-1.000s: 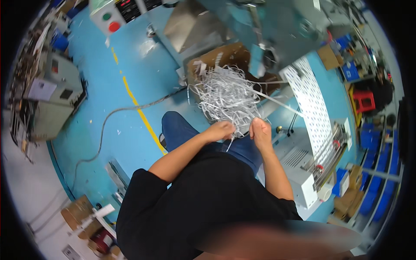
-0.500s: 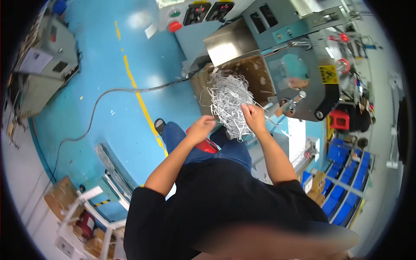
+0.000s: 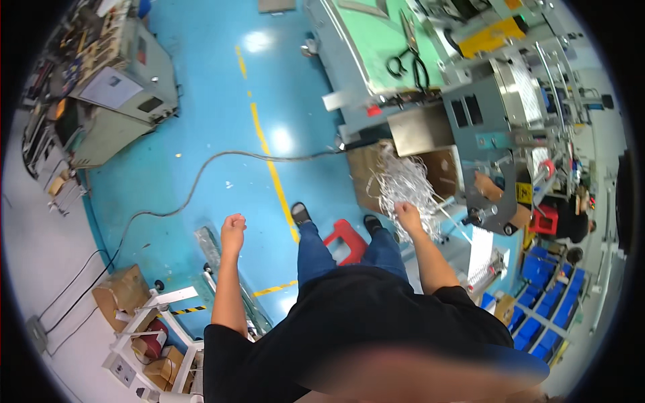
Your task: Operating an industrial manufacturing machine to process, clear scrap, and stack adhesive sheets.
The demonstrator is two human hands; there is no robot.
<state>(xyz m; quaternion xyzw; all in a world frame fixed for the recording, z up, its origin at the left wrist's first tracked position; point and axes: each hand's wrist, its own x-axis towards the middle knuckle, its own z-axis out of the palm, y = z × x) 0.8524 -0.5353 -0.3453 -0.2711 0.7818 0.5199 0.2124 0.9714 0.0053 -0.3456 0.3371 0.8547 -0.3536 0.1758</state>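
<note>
My right hand [image 3: 408, 216] is closed at the near edge of a tangled heap of thin white strips [image 3: 408, 180], its fingers curled into the strips. The heap rests in the mouth of an open cardboard box [image 3: 365, 176], and some strips hang over its near side. My left hand [image 3: 233, 233] is out to the left above the blue floor, well apart from the box. Its fingers are loosely curled in, and nothing shows in them.
A red stool [image 3: 348, 240] stands between my legs. Grey machinery [image 3: 480, 114] rises right of the box. Black scissors [image 3: 411, 57] lie on a green-topped bench [image 3: 376, 60]. A cable [image 3: 201, 176] crosses the floor. Blue bins [image 3: 537, 269] are at right.
My left hand has swung away to the left, off the heap. The strips sit lower and farther into the box, with my right hand still at them. The view has shifted, showing the bench.
</note>
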